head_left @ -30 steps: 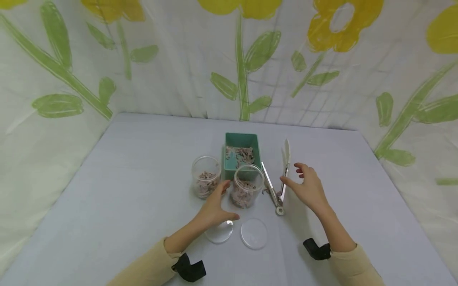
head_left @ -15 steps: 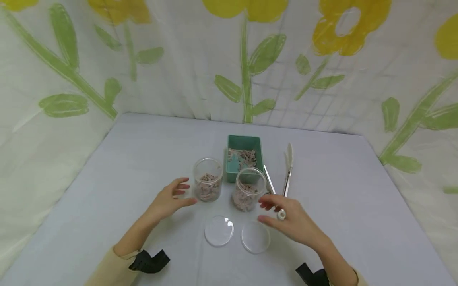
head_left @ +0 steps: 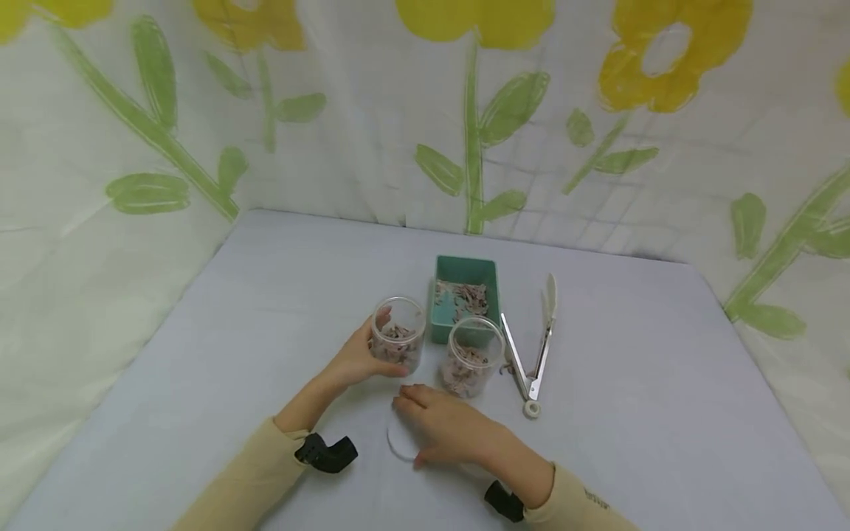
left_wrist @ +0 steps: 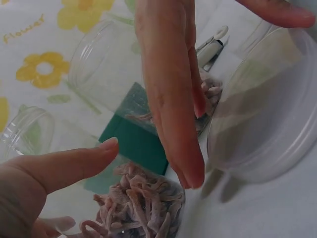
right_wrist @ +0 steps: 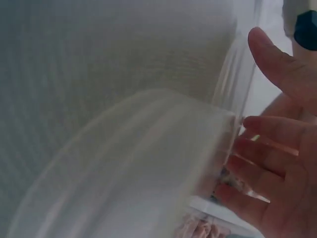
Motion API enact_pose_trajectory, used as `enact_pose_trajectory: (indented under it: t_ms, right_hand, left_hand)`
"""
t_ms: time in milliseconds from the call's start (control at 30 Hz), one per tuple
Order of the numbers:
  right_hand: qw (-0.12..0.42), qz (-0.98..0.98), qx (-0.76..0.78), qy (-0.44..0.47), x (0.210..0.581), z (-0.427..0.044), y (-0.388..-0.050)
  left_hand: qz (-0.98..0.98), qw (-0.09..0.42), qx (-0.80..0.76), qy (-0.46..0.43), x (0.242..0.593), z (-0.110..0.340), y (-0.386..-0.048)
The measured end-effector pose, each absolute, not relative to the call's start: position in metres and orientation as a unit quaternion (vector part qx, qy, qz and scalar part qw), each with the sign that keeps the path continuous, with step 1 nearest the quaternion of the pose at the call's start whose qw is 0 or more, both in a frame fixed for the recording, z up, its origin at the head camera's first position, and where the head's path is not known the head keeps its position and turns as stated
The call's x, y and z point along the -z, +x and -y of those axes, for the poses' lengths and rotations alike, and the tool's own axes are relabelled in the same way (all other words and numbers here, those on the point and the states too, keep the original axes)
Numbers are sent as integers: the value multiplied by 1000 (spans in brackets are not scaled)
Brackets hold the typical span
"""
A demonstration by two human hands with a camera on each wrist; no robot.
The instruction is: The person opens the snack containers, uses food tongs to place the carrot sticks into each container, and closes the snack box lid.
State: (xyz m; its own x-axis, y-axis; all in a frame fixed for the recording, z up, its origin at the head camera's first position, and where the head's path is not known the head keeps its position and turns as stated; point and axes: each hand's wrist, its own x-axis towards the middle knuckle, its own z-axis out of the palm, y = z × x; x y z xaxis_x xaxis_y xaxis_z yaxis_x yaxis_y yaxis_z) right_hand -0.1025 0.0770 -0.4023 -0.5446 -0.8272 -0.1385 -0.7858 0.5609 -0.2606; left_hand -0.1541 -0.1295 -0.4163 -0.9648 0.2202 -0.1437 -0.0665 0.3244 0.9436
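Observation:
My left hand point(head_left: 352, 361) holds the left clear jar point(head_left: 401, 346), thumb on the near side and fingers reaching behind. Pinkish-brown strips fill its lower part. A second clear jar point(head_left: 468, 372) with similar strips stands to its right. In front of the jars, my right hand point(head_left: 458, 431) is over a round clear lid point(head_left: 400, 441), thumb and fingers apart near its edge. Firm contact cannot be made out. The right wrist view shows the relaxed fingers point(right_wrist: 272, 158) beside a large clear rim. My right hand and forearm mostly hide the second lid.
Behind the jars is a green rectangular tub point(head_left: 495, 284) with some strips left inside. Metal tongs point(head_left: 529, 383) with pale tips lie spread to the right, a few strips beside them. A flower-painted curtain point(head_left: 358, 133) hangs behind the white table point(head_left: 637, 383).
My left hand leaves the lid area, swings left, then comes round the left jar. My right hand moves from beside the tongs, leftward and nearer, to the left lid. The head view shifts slightly.

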Motion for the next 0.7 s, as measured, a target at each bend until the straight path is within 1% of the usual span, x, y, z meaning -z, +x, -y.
enact_pose_trajectory:
  t_ms: [133,267,367,467,533,700]
  right_hand:
    - [157,-879,77,-443,401,-76,-101]
    - [177,-869,99,-450,400,-79,-101]
    - [199,-855,145,-457,396,-85,-104]
    - [219,-837,209,-456,385,-97,-109]
    - [215,-826,257,-452,375,-108,-112]
    - [156,-770,404,-469,354,-138,-116]
  left_hand:
    - [-801,105,-588,40,419,120,-156]
    - [-804,81,-588,30,421,117,-155]
    - [-809,51,-584,33,422,119,-153]
    - [-816,10,-577,41,422,123,-150]
    - [-815,-15,-576,56,422,126,-148]
    - [-812,-72,-563,137,417,130,-138]
